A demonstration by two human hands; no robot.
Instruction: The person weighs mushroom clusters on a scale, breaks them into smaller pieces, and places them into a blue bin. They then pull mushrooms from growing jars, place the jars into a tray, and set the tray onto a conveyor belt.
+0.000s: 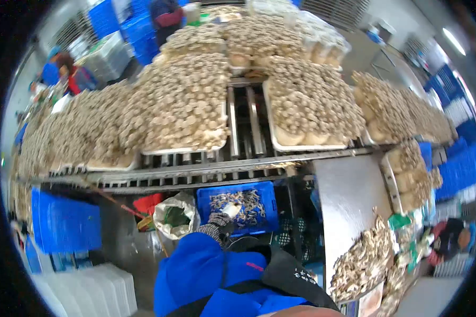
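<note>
My left hand (231, 210), in a white glove below a grey patterned cuff, reaches over a blue crate (274, 206). Small mushroom pieces (253, 205) lie scattered across the crate's bottom. The hand is small and blurred here, so its fingers and anything in them cannot be made out. Beside the crate, on its left, stands an open whitish sack (194, 217) with something green inside. Nowhere in the view does my right hand show.
Mushroom-filled white trays (312, 147) line the roller conveyor (254, 127) ahead. At right, a metal table (349, 195) bears loose mushrooms (362, 261). Blue bins (66, 222) and white stacked containers (92, 290) stand left. Other people (452, 235) are at the right and far left.
</note>
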